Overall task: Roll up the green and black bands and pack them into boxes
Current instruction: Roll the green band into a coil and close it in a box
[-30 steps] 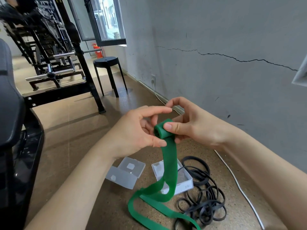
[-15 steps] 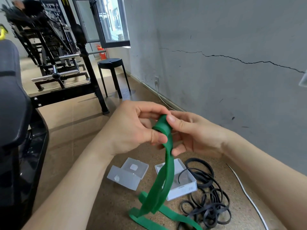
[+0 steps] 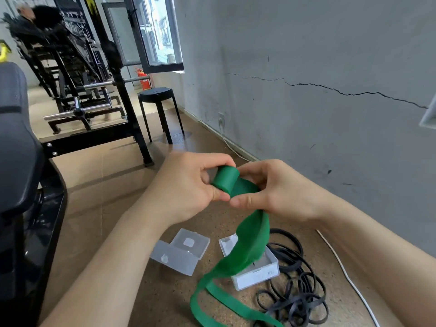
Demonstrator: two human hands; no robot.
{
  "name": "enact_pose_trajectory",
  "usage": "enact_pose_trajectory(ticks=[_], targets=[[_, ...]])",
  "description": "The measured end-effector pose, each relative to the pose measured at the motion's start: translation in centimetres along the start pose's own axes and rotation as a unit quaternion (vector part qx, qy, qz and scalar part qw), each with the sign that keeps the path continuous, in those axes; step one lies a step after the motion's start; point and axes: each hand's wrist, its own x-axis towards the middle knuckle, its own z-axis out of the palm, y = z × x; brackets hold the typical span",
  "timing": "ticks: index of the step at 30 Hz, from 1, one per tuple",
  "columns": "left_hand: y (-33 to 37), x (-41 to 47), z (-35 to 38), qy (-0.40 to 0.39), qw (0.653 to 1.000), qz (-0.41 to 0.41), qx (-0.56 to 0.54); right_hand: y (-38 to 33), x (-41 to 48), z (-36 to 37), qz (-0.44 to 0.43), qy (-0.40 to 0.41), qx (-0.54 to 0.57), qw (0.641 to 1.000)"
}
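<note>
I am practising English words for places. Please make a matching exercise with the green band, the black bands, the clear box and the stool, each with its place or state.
1 green band
2 black bands
3 clear box
4 stool

a tangled heap
b standing by the wall
c open, on the floor
d partly rolled, in left hand and right hand

Pairs: 1-d; 2-a; 3-c; 4-b

Pinching the rolled end of the green band (image 3: 225,182) with left hand (image 3: 184,187); gripping the strip just beside that roll with right hand (image 3: 278,192).
</note>
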Motion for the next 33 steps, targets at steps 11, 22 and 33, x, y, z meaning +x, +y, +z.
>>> enact_pose_trajectory(ticks=[11, 22, 33], targets=[[-0.6, 0.6, 0.8, -0.068, 0.986, -0.009, -0.152, 1.3, 0.3, -0.4, 0.032, -0.009, 0.276, 0.961], [-0.3, 0.6, 1.0, -0.010, 0.930, 0.016, -0.366, 0.2, -0.4, -0.4, 0.048, -0.075, 0.286, 0.954], [-0.3, 0.1, 0.1, -0.014, 0.999, -0.005, -0.045, 0.3, -0.6, -1.3, 0.047, -0.033, 0.086, 0.995]])
